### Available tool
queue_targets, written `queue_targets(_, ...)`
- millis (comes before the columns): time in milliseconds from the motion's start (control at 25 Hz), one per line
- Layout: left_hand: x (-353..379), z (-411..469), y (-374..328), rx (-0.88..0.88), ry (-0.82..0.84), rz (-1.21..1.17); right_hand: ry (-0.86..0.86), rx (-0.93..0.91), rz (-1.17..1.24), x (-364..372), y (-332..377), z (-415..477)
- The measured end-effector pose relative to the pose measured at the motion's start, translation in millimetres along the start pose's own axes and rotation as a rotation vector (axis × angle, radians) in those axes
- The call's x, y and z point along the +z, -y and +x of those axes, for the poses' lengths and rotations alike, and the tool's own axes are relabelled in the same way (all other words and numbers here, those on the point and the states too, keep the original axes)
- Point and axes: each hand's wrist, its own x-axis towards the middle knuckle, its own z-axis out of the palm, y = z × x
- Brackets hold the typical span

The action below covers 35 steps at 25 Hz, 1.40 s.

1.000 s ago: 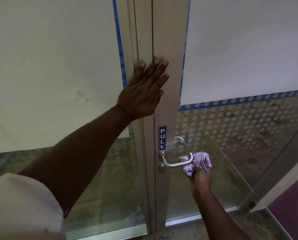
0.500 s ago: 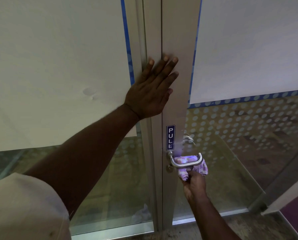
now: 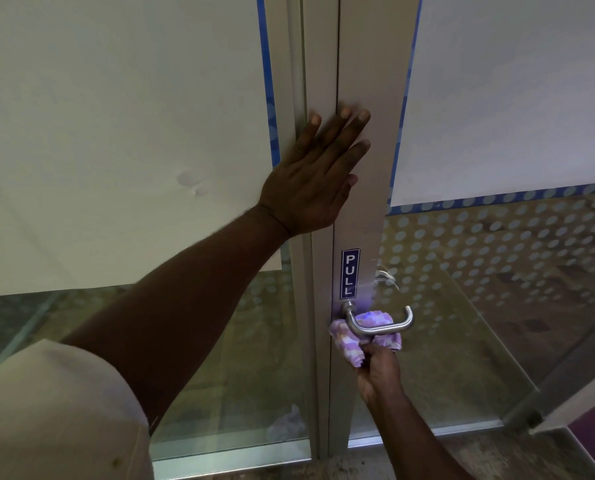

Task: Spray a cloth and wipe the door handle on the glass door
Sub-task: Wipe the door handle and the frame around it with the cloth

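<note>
A silver lever door handle (image 3: pixel 386 326) sticks out from the grey metal frame (image 3: pixel 365 216) of the glass door, just under a blue PULL sticker (image 3: pixel 350 273). My right hand (image 3: pixel 379 374) grips a bunched purple-and-white cloth (image 3: pixel 348 344) from below and presses it against the handle near its base, behind and under the bar. My left hand (image 3: pixel 318 174) lies flat with spread fingers on the door frame well above the handle. No spray bottle is in view.
White paper sheets edged with blue tape (image 3: pixel 266 81) cover the upper glass on both sides. The lower glass panels (image 3: pixel 497 271) carry a dotted pattern. A second handle (image 3: pixel 384 276) shows through the glass. The floor sill (image 3: pixel 233 459) runs along the bottom.
My right hand has slid the cloth from the free right end of the handle leftward to its base by the frame. My left hand has stayed flat on the frame.
</note>
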Motion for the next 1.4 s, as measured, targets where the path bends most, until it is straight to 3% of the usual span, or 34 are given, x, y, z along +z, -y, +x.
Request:
queue_targets(120,1,0,1,0.001,-0.011,0.001,0.062,0.019,0.007,-1,-6,-2)
queue_targets(320,-1,1,0,0.003,-0.012,0.005,0.337,0.007,0.086,-13,-1,-13)
queue_targets(680,-1,1,1,0.002,-0.002,0.001,0.042,-0.049,0.074,-57,37,-14)
queue_targets(920,-2,0,2,0.008,-0.001,0.002,-0.102,-0.191,-0.154,-61,72,0)
queue_targets(1200,-2,1,1,0.014,0.002,0.006,-0.083,-0.637,-0.908,-39,95,-2)
queue_targets(1400,-1,1,2,0.015,-0.015,-0.001,0.0,-0.792,-1.687,-22,94,-7)
